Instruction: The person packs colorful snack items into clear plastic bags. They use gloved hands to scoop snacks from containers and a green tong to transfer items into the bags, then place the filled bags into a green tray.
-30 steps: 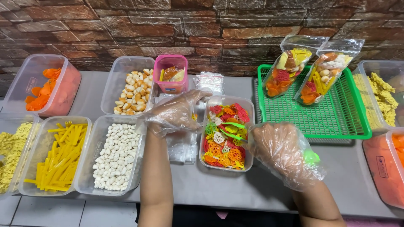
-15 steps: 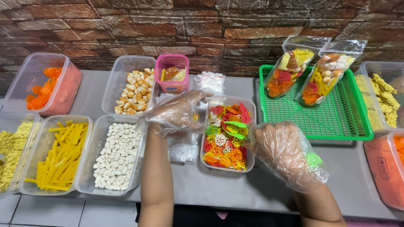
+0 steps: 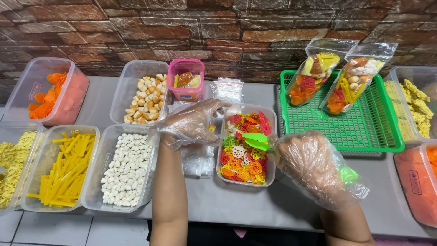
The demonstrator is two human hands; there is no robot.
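Gripping a green scoop (image 3: pixel 256 140), the right hand (image 3: pixel 314 166) in its loose clear plastic glove closes around the handle, and the scoop's flat end lies over the mixed coloured crackers in the middle tub (image 3: pixel 246 145). That tub sits on the grey table (image 3: pixel 236 205), near its front edge, between the two forearms. The left hand (image 3: pixel 191 123), gloved the same way, hangs with fingers loosely spread and holds nothing; its fingertips reach the tub's far left corner, and whether they touch the rim I cannot tell. Beneath that hand lies a stack of small clear bags (image 3: pixel 198 159), just left of the tub.

Farther left, a tub of white pellets (image 3: pixel 125 171) and a tub of yellow sticks (image 3: pixel 61 171) stand side by side near the front. Behind them are a tub of pale cube pieces (image 3: pixel 143 98) and a small pink container (image 3: pixel 185 79). To the right, a green mesh tray (image 3: pixel 350 125) carries two filled clear bags (image 3: pixel 334 79) leaning toward the brick wall.
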